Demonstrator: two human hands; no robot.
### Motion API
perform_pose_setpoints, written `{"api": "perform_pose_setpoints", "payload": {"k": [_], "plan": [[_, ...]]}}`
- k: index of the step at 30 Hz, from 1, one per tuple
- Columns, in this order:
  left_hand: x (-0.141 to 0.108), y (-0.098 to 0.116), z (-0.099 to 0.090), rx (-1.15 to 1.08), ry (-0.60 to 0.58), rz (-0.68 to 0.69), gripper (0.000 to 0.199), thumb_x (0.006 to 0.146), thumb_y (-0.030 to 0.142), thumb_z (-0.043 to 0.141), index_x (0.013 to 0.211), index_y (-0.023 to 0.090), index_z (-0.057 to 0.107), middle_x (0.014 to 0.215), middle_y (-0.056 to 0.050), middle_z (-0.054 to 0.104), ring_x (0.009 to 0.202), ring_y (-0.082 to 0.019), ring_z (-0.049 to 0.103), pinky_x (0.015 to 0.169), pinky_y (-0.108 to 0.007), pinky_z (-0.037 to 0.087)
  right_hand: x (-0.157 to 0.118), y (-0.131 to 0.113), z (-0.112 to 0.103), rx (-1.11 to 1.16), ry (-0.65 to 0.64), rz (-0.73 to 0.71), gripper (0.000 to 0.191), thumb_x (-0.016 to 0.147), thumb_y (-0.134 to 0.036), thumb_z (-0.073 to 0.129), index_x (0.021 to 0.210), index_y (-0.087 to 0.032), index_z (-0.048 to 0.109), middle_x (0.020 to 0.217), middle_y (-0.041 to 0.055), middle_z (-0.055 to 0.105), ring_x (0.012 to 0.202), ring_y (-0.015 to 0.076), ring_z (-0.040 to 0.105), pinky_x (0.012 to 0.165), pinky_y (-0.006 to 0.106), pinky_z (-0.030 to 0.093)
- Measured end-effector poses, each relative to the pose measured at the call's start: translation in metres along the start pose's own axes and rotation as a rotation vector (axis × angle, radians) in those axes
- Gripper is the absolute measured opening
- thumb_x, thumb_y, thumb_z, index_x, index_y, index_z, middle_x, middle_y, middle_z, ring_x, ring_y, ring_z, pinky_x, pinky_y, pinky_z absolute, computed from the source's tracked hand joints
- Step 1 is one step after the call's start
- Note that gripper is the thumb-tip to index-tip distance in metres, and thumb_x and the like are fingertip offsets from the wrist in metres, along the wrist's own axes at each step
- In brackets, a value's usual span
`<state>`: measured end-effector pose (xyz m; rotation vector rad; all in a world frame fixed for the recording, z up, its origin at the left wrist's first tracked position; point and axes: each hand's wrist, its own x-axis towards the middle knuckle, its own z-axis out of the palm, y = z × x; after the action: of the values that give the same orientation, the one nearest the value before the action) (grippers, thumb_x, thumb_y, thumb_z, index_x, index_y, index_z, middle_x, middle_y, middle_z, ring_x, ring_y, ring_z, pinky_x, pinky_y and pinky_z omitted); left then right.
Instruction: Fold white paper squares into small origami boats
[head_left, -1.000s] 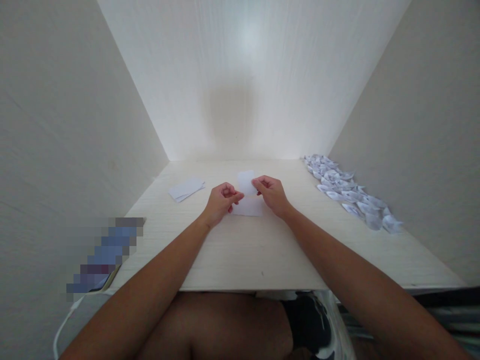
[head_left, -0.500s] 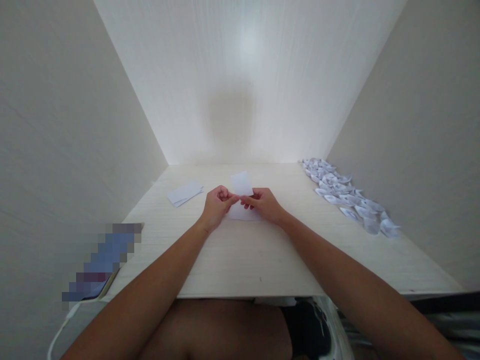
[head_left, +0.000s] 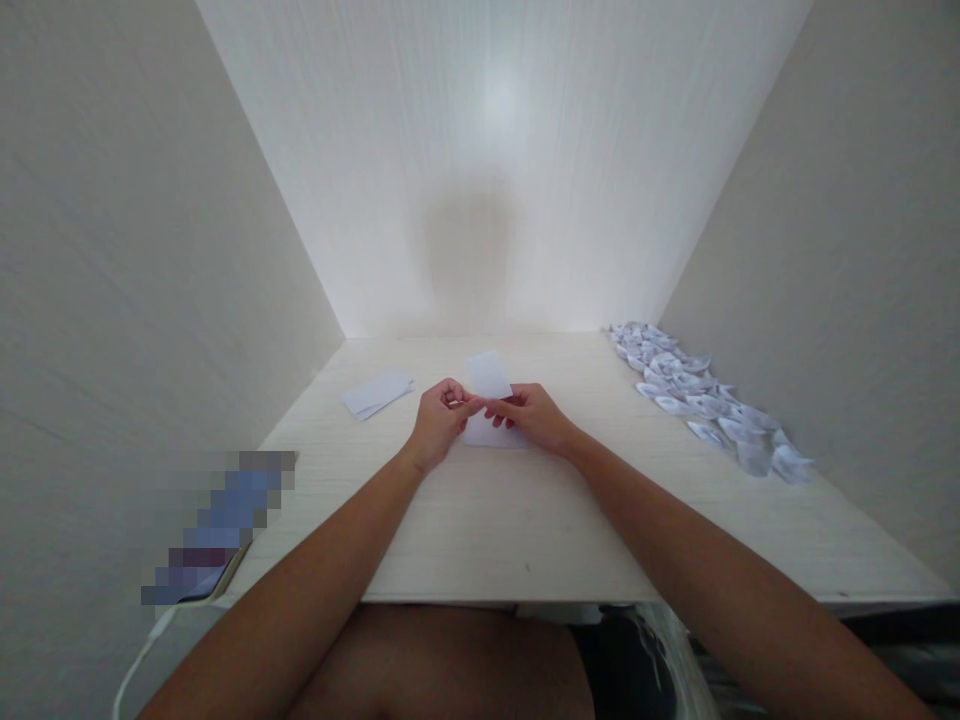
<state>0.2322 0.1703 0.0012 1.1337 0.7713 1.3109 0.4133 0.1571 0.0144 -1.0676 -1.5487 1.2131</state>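
Pinching the lower edge of one white slip (head_left: 489, 375), with left hand (head_left: 437, 425), thumb against forefinger. Pinching the same edge, farther right, with right hand (head_left: 532, 418), thumb on the near side, other fingers curled beneath. Fingertips of both hands nearly meeting; exact contact between them too small to tell. Held so: white slip raised at a tilt, with its upper part projecting beyond the hands.

Lying directly on the near side of the white slip, partly covered by the hands: one flat sheet (head_left: 493, 438), white. Lying to the left of the white slip, just past left hand: loose papers (head_left: 377, 394), white, overlapping, slightly fanned. Spread well to the right of the white slip, in a long slanting band along the side panel (head_left: 840, 330): folded papers (head_left: 694, 395), many, crumpled-looking, white. Placed far left and nearer than the white slip, at the table edge: pixelated device (head_left: 229, 525), seemingly a phone, with white cable (head_left: 139, 650) below. Supporting the papers: pale table (head_left: 480, 530), wood-grained.
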Motion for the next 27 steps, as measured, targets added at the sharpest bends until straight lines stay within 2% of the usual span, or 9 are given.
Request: {"api": "perform_pose_setpoints", "payload": {"k": [4, 11, 20, 27], "plan": [[-0.0007, 0.0018, 0.0006, 0.004, -0.003, -0.011, 0.055, 0.054, 0.033, 0.097, 0.07, 0.02, 0.046, 0.065, 0.004, 0.066, 0.041, -0.004, 0.045, 0.038, -0.016, 0.028, 0.0004, -0.0011, -0.0005, 0.012, -0.002, -0.001, 0.037, 0.074, -0.053, 0.08, 0.079, -0.016, 0.077, 0.079, 0.0057, 0.076, 0.065, 0.0136, 0.062, 0.06, 0.026, 0.043], [-0.0011, 0.004, 0.0015, 0.009, -0.006, -0.021, 0.055, 0.052, 0.035, 0.098, 0.077, 0.02, 0.052, 0.068, 0.003, 0.069, 0.038, -0.004, 0.045, 0.036, -0.017, 0.031, -0.0009, -0.0032, -0.0019, 0.023, -0.02, 0.025, 0.033, 0.073, -0.049, 0.08, 0.072, -0.017, 0.075, 0.07, 0.0036, 0.073, 0.062, 0.0131, 0.058, 0.061, 0.028, 0.041], [-0.0008, 0.0046, 0.0017, -0.006, 0.01, -0.038, 0.057, 0.051, 0.033, 0.098, 0.079, 0.021, 0.049, 0.066, 0.007, 0.066, 0.035, -0.003, 0.041, 0.035, -0.017, 0.026, -0.0006, -0.0048, -0.0023, 0.008, -0.038, 0.042, 0.03, 0.071, -0.046, 0.079, 0.07, -0.017, 0.074, 0.068, 0.002, 0.071, 0.061, 0.0128, 0.057, 0.061, 0.028, 0.04], [-0.0002, 0.005, 0.0006, -0.036, 0.023, -0.038, 0.057, 0.05, 0.029, 0.098, 0.081, 0.02, 0.052, 0.071, 0.007, 0.066, 0.038, -0.002, 0.042, 0.037, -0.017, 0.026, -0.0008, -0.0058, -0.0037, -0.029, -0.066, 0.045, 0.03, 0.072, -0.047, 0.078, 0.068, -0.017, 0.074, 0.055, -0.0015, 0.062, 0.053, 0.011, 0.047, 0.055, 0.027, 0.03]]}}
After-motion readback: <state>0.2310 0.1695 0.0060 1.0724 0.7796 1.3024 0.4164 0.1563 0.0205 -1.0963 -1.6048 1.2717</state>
